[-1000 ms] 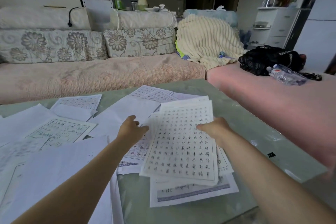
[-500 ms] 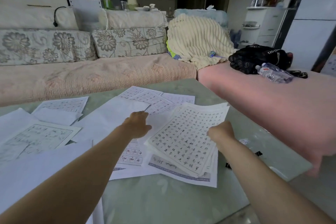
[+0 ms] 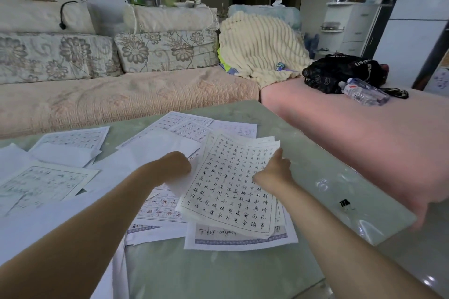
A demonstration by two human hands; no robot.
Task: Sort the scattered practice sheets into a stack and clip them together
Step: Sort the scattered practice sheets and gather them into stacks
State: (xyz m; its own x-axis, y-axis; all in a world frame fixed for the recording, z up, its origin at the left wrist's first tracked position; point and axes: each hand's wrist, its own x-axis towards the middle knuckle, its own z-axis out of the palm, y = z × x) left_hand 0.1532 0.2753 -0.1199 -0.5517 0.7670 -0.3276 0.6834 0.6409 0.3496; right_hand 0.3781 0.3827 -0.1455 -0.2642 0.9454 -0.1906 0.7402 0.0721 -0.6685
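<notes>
Fig.: squaring the pile, seen from my head cam, near to far. Nearest, the pale green glass table (image 3: 218,274), w/ both my forearms reaching in over it.

Mid-table lies the stack of white paper practice sheets (image 3: 226,192), its top page covered in columns of black brush characters. The pages are fanned and skewed, w/ edges not yet flush.

My right hand (image 3: 273,173) holds the stack's R edge, thumb on the top page and index finger lying straight along the margin. My left hand (image 3: 176,165) is curled at the L edge, where a blank white sheet (image 3: 179,184) curls upward. The fingertips are hidden, so I can't tell if it pinches that sheet.

Step in hand, as I judge it: aligning. To do it well, press inward from both sides evenly, then tap the near edge on the glass. Thin paper buckles if squeezed hard.

The small black binder clip (image 3: 344,203) sits R of the stack, near the table's R edge and apart from it.

To the L, loose gridded sheets (image 3: 46,182) are ungathered, w/ more at the far side (image 3: 184,126). Collect those before clipping.

Beyond the table: a pink-covered sofa (image 3: 121,99), a cream ribbed blanket (image 3: 260,51), a black bag (image 3: 340,73) and a clear plastic bottle (image 3: 364,91).
</notes>
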